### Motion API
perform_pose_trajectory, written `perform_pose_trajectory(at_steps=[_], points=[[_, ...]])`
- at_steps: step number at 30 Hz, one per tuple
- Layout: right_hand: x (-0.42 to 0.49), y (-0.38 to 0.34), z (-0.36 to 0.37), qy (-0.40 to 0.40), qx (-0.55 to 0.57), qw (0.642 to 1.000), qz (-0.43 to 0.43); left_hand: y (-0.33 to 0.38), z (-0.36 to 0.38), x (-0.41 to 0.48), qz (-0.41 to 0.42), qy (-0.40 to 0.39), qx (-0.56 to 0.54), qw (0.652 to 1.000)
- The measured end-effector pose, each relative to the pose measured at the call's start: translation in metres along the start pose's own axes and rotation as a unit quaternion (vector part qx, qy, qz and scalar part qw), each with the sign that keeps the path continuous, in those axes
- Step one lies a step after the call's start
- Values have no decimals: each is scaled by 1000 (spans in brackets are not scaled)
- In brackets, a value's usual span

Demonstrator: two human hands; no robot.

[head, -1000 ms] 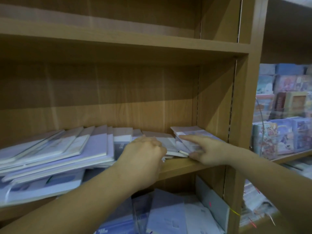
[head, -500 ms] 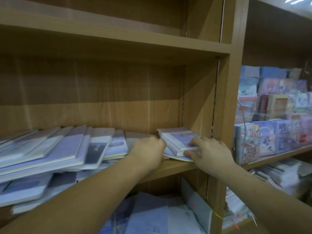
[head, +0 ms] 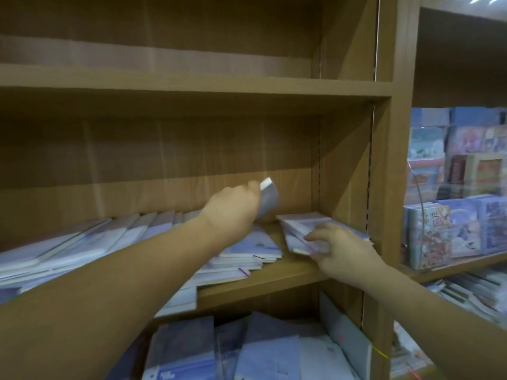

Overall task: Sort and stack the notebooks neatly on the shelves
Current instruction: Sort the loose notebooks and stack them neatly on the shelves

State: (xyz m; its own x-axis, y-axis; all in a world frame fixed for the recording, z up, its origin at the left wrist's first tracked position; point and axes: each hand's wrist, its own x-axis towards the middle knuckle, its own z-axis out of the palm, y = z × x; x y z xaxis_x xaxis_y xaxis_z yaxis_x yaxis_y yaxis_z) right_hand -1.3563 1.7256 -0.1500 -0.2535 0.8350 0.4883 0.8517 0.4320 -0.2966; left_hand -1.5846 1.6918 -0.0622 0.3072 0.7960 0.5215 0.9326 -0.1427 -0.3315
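wood-grain middle shelf [head: 274,281], loaded at left with a slumped fan of pale notebooks [head: 82,242]. sorting step, apparently: with left hand [head: 230,212], pinching one small notebook [head: 269,200] in curled fingers [head: 253,187], raised above the fan. with right hand [head: 345,250], clasping a short stack [head: 299,223] in the shelf's right corner. next, likely: lay it squarely on top, edges aligned.

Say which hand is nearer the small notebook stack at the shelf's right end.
Right. The right hand grips the small stack; the left hand holds a notebook raised to its left.
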Motion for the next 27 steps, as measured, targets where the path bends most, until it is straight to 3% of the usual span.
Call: perform_pose_trajectory(at_steps=[2, 3, 5, 6, 7, 9, 11, 14, 16, 18, 19, 20, 21, 27], points=[[-7, -27, -16, 61, 201, 975, 78, 6, -11, -9, -42, 39, -66, 996], [-8, -42, -26, 79, 334, 929, 136, 16, -13, -17, -38, 49, -71, 996], [-11, -62, -42, 2, 536, 810, 239, 39, -3, -40, 32, 101, -67, 992], [-14, -68, -46, -44, 592, 760, 264, 49, 4, -53, 69, 97, -68, 991], [-17, -69, -44, -71, 616, 738, 266, 56, 16, -63, 108, 107, -61, 986], [-22, -62, -29, -73, 598, 751, 271, 61, 39, -76, 155, 77, -123, 977], [-33, -54, -13, -42, 604, 739, 295, 53, 43, -89, 139, 56, -244, 958], [-56, -45, -1, 11, 658, 705, 263, 37, 50, -103, 13, 141, -321, 936], [-71, -39, 7, 41, 686, 695, 209, 32, 50, -111, -98, 93, -369, 920], [-81, -39, 10, 53, 720, 673, 161, 37, 44, -115, -186, -34, -492, 850], [-82, -40, 10, 56, 733, 662, 145, 42, 42, -116, -199, -73, -588, 781], [-83, -43, 8, 57, 739, 658, 132, 48, 39, -116, -193, -88, -667, 714], [-83, -43, 7, 59, 735, 664, 122, 53, 38, -115, -176, -88, -709, 678], [-80, -47, -9, 67, 532, 836, 118, 69, 45, -107, -173, -40, -733, 657]])
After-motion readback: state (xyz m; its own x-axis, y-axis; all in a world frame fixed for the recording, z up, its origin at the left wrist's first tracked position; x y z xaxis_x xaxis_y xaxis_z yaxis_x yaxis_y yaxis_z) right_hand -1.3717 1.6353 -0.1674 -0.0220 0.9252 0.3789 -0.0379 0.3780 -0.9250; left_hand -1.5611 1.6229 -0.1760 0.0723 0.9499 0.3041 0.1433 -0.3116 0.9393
